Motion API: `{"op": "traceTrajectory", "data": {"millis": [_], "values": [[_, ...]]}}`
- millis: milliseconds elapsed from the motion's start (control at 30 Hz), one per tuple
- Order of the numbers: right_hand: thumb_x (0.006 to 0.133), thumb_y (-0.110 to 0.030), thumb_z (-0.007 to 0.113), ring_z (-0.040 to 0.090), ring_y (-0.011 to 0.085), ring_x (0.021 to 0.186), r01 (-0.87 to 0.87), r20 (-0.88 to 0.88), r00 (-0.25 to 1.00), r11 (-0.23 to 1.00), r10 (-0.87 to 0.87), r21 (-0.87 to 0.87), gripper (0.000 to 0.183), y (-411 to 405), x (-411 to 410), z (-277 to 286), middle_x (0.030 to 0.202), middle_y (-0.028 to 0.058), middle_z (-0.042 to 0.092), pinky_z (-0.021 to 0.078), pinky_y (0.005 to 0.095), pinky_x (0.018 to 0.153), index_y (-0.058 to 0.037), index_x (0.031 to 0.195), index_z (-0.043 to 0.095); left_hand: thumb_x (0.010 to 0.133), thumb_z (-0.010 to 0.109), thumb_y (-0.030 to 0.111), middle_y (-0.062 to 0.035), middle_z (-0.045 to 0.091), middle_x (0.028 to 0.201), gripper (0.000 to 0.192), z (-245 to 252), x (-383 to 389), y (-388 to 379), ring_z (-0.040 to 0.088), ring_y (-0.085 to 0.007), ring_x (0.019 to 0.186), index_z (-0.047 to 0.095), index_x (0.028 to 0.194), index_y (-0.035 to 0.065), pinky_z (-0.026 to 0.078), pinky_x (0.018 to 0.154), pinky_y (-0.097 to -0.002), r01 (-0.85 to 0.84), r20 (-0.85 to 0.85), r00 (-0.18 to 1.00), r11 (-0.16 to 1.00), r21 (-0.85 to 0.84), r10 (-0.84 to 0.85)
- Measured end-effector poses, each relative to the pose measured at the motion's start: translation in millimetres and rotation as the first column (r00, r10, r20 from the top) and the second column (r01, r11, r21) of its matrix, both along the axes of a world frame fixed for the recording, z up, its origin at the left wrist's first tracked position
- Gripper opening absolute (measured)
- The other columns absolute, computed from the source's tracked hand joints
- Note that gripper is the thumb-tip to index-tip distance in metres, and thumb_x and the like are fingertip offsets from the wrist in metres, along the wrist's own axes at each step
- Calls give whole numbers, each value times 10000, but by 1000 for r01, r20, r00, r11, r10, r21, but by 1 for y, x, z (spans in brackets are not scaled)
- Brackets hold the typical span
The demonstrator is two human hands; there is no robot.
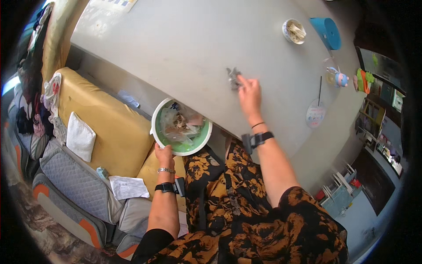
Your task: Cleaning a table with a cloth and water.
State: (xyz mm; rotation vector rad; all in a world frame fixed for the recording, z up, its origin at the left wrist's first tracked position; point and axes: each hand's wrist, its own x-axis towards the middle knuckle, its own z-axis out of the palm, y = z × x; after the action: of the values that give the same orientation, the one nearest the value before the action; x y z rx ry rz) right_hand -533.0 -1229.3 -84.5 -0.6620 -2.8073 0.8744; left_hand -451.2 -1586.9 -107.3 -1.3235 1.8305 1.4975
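Note:
My left hand (164, 154) grips the white rim of a round bin (208, 139) with a green inside, held just below the table's edge. Crumpled clear plastic bags (171, 127) and brownish scraps (181, 121) lie in it. Over the grey tabletop (184, 49), my right hand (250, 95) has its fingertips on a small crumpled dark grey wad (233, 78), seemingly pinching its right side. The wad is blurred, and its material is unclear. Each wrist bears a black strap with a small device.
Toward the far right are a patterned bowl (294, 31) with pale contents, a blue container (326, 33), a pig-shaped toy (339, 79) and a round hand fan (315, 113). On my left stands a yellow sofa (108, 132) with a white towel (81, 136), a printed paper (129, 187) and grey cushions (77, 178).

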Motion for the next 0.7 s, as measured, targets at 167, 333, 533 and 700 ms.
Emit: {"op": "traceTrajectory", "data": {"millis": [167, 333, 533, 700], "values": [[780, -40, 568, 549, 298, 864, -472, -51, 882, 879, 469, -63, 229, -140, 54, -11, 857, 113, 528, 490, 417, 684, -139, 977, 631, 725, 496, -92, -122, 589, 1039, 472, -2, 13, -28, 654, -262, 807, 476, 1174, 54, 585, 589, -385, 8, -137, 991, 998, 70, 1], [763, -23, 555, 535, 306, 869, -254, -49, 967, 924, 251, -284, 242, -128, 31, -3, 849, 120, 521, 495, 414, 701, -126, 950, 669, 742, 488, -96, -150, 553, 1136, 560, -18, 25, -41, 644, -315, 876, 421, 1270, 76, 603, 630, -467, -175, -40, 983, 980, 96, 180], [837, -94, 597, 562, 297, 974, 376, -19, 926, 926, -376, -37, 400, 79, 27, -29, 1017, 175, 591, 453, 376, 887, -59, 1236, 605, 740, 486, -87, -141, 553, 1128, 577, -36, 42, -48, 647, -322, 863, 420, 1285, 92, 603, 613, -465, -253, -29, 966, 965, 75, 256], [864, -212, 628, 536, 283, 915, 391, 81, 904, 890, -419, 236, 319, 116, 19, -39, 985, 176, 562, 442, 406, 834, -9, 1110, 622, 723, 476, -91, -132, 548, 1128, 624, -38, 45, -47, 643, -321, 878, 393, 1311, 101, 600, 621, -472, -135, -51, 989, 988, 79, 139]]}}
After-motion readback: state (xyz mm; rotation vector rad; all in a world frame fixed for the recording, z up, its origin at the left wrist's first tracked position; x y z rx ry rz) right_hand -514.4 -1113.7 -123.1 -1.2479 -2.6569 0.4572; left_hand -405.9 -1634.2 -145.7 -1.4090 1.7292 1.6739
